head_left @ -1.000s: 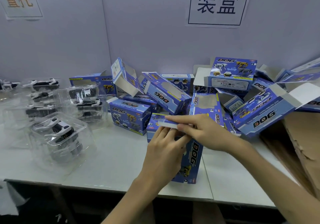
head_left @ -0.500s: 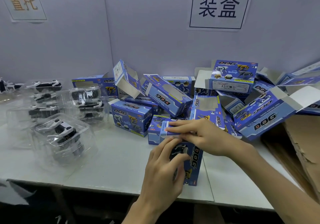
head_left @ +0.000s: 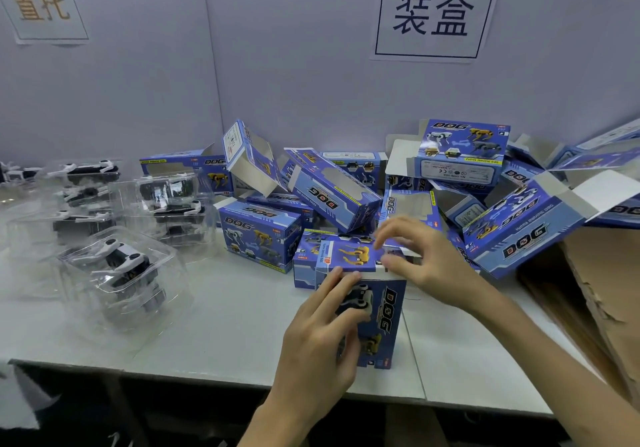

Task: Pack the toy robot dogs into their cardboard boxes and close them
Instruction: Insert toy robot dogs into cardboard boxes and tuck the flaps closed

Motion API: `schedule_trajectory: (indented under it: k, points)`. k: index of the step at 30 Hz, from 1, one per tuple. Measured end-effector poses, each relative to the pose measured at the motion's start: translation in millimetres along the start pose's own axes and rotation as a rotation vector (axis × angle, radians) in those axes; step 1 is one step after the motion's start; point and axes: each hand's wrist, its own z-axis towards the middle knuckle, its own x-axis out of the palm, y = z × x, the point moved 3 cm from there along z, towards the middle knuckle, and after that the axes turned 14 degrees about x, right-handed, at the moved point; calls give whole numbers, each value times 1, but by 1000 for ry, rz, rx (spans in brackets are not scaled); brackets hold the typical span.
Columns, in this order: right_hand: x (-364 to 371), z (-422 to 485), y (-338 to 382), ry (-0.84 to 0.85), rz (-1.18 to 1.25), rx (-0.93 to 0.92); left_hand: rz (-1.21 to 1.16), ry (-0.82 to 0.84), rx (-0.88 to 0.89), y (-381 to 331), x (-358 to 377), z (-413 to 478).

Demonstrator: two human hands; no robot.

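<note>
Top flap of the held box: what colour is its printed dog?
Yellow, on blue top flap; head view.

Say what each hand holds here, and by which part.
The left hand grips the upright box by its body, fingers across the front face. The right hand pinches the box's top flap at its right edge.
</note>
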Motion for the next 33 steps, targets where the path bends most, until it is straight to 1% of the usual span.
schedule_trajectory:
  k: [2, 5, 8, 10, 14, 17, 21, 23, 26, 29, 33]
  points:
    - [-6, -6, -10, -78, -29, -47, -15, -4, -8, 1, -2, 0]
    - [-7, -16, -19, -69, 26, -67, -13, -41, -19, -1, -5, 4]
    - [-3, -21, -24, -158, 30, -65, 36, -45, 1, -6, -7, 11]
    - [2, -23, -23, -215, 39, -71, 28, -25, 9, -8, -6, 17]
    - [9, -28, -26, -267, 68, -107, 6, -21, 13, -10, -2, 25]
    - [14, -35, -31, -259, 48, -123, -27, -70, 33, -7, -2, 24]
    - [18, -41, -37, -265, 15, -152, -34, -73, 81, 0, -8, 20]
    - [19, -41, -38, -272, 17, -160, 39, -96, 58, 11, -15, 24]
    - [20, -41, -41, -275, 45, -140, 91, -106, -38, 32, -21, 26]
    - [23, -41, -44, -276, 70, -119, 1, -134, -107, 45, -23, 21]
    - [27, -43, -45, -294, 106, -113, -107, -143, -95, 52, -27, 20]
